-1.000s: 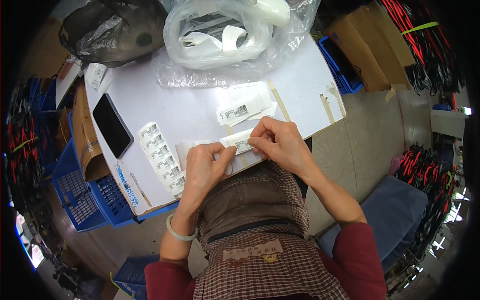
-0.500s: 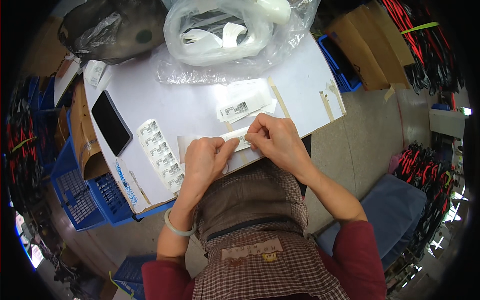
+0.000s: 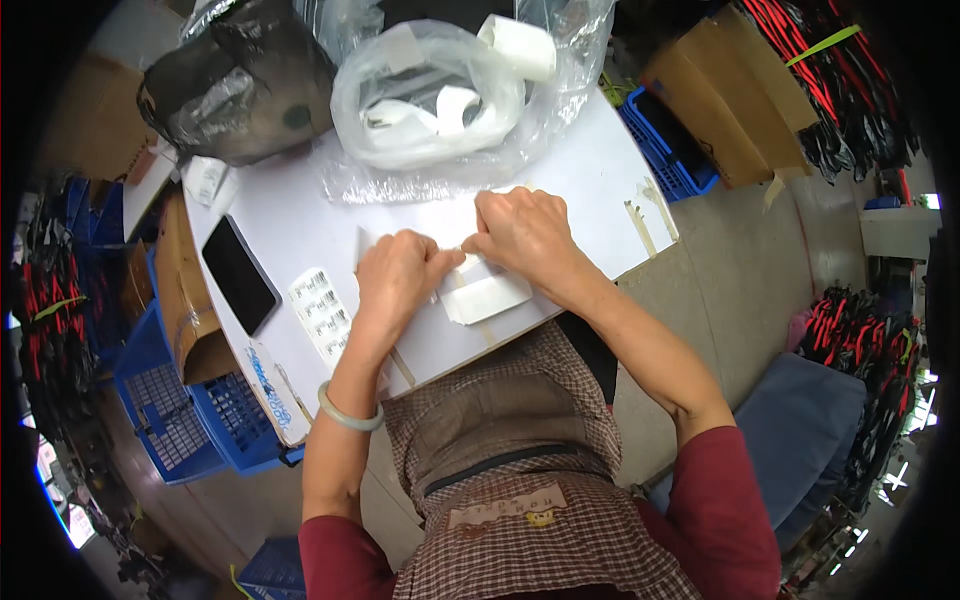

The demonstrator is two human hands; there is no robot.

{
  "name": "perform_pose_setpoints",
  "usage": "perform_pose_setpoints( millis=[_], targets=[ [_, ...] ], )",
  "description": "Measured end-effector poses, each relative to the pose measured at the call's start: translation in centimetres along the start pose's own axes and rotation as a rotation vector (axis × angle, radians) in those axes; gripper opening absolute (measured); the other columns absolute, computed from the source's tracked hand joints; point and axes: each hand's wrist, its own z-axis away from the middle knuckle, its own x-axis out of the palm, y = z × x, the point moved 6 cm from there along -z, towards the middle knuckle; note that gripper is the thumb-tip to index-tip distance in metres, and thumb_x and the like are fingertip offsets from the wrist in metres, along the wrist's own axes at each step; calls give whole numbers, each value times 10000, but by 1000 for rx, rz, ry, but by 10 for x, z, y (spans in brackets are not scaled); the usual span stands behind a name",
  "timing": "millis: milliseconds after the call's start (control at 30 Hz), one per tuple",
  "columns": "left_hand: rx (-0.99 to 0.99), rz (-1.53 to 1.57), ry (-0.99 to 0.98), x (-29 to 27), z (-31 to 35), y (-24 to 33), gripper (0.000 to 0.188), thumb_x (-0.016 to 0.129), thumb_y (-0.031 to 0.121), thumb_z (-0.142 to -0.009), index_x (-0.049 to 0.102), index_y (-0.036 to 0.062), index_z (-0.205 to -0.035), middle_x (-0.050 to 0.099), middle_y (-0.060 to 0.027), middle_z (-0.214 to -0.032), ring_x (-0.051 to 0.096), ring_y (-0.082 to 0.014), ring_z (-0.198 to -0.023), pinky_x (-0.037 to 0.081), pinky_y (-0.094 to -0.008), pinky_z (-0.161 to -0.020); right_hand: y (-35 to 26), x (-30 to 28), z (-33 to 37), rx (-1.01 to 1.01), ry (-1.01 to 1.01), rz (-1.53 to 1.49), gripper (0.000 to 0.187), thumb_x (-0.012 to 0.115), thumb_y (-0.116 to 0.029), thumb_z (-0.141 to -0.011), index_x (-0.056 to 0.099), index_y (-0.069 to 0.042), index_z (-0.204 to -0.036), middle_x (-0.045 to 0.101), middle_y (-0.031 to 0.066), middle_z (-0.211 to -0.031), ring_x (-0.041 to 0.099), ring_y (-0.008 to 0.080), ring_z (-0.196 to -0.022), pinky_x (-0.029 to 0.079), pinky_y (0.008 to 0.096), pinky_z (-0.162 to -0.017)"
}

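My left hand (image 3: 398,275) and my right hand (image 3: 525,235) meet over the white table, thumbs nearly touching. Both have their fingers curled. White paper (image 3: 450,215) shows just beyond and between them, and a pale paper end sticks out behind my left hand; the fingers hide most of what they grip. Just below my right hand lies a small stack of white paper slips (image 3: 487,299), blank side up. To the left of my left forearm is a white sheet of barcode labels (image 3: 320,308), partly covered by that forearm.
A black phone (image 3: 240,275) lies near the table's left edge. At the back stand a dark plastic bag (image 3: 240,90) and a clear bag (image 3: 350,105) with white label strips inside. Blue crates (image 3: 165,400) flank the left side; a cardboard box (image 3: 730,100) is at right.
Both hands have moved away from me, up the table. The slips with a barcode that lay beyond the hands are no longer visible; a blank white stack now shows nearer to me.
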Motion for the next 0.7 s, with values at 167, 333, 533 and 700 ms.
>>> perform_pose_setpoints(
  millis=[167, 333, 533, 700],
  targets=[
    [178, 218, 262, -18, 30, 11, 326, 737, 237, -835, 636, -15, -656, 546, -182, -547, 533, -316, -468, 399, -400, -487, 18, -22, 3, 59, -73, -317, 374, 737, -355, -812, 667, -6, -696, 628, 129, -582, 626, 228, -535, 482, 356, -506],
    [689, 258, 366, -33, 68, 75, 231, 762, 60, -789, 699, 24, -1008, 685, -139, -858, 633, -279, -611, 503, -327, -541, 9, -8, 15, 141, -376, -1379, 172, 699, -155, -892, 694, -5, -975, 690, 61, -888, 641, 97, -801, 502, 215, -720],
    [650, 306, 530, -57, 92, 74, 383, 754, -20, -760, 651, 9, -1128, 640, -158, -1141, 673, -189, -818, 527, -281, -589, 46, -124, -74, -238, 628, -1645, 251, 678, 3, -857, 641, -1, -1106, 699, 51, -969, 648, 107, -864, 510, 231, -794],
    [-132, 353, 883, -71, 134, -38, 440, 759, 80, -755, 593, -55, -1139, 571, -154, -1005, 586, -269, -849, 493, -337, -692, 115, -71, -95, 273, 734, -737, 320, 723, -104, -778, 640, 11, -1065, 688, 125, -877, 657, 223, -831, 509, 339, -758]
  ],
)
